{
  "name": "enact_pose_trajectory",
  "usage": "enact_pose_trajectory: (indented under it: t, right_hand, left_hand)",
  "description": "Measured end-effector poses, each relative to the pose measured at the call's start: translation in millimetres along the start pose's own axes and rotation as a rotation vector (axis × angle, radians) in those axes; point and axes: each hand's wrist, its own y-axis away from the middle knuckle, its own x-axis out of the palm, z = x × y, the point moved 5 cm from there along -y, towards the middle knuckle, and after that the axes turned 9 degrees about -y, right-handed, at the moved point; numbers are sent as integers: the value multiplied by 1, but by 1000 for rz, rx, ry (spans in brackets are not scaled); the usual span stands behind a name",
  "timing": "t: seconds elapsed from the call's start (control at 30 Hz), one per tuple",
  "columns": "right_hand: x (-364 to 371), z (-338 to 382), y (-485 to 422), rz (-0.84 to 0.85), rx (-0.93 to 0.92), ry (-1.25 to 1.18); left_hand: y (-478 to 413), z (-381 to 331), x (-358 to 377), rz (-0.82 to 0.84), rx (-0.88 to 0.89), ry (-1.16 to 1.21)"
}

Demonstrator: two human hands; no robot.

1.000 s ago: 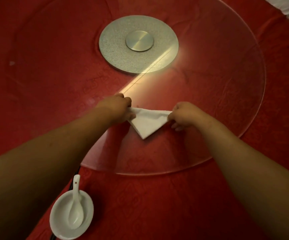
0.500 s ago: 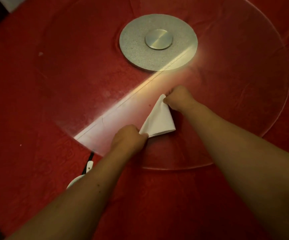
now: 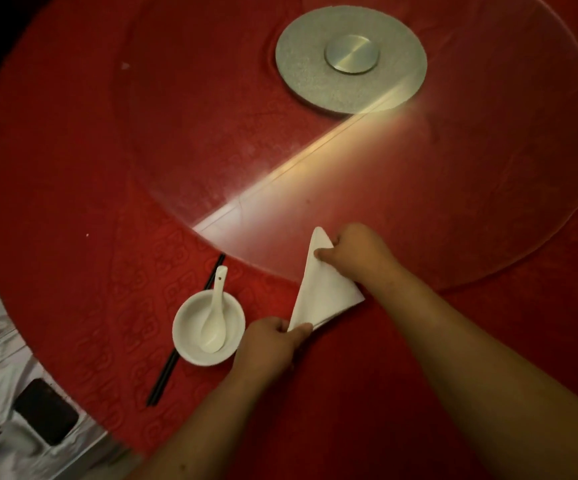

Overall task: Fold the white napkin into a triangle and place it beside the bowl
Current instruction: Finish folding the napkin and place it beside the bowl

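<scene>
Napkin (image 3: 322,289), folded triangular, sits just right of the bowl (image 3: 208,327). I keep left hand (image 3: 273,344) and right hand (image 3: 356,251) fingers pinched on opposite corners; soft, light cloth, probably unfolds easily.

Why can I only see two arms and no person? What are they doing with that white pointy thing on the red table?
The camera sits on the person's head and looks down, so you see only their own arms, as if through their eyes. The left hand pinches the near corner of a white cloth napkin folded into a triangle, and the right hand pinches it near the far tip. Below them is a round table with a red patterned tablecloth. Just left of the napkin stands a small white bowl with a white soup spoon resting in it, and black chopsticks lie partly under it. Farther away is a big clear glass turntable on a grey round metal base.
</scene>
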Motion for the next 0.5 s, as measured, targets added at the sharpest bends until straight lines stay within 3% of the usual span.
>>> enact_pose_trajectory:
  t: [0.27,0.5]
  right_hand:
    - [67,4,64,7,-30,-119]
    - [105,22,71,0,-32,-184]
  left_hand:
    - [42,77,-3,-62,-37,137]
    - [50,133,-24,-187,-52,-33]
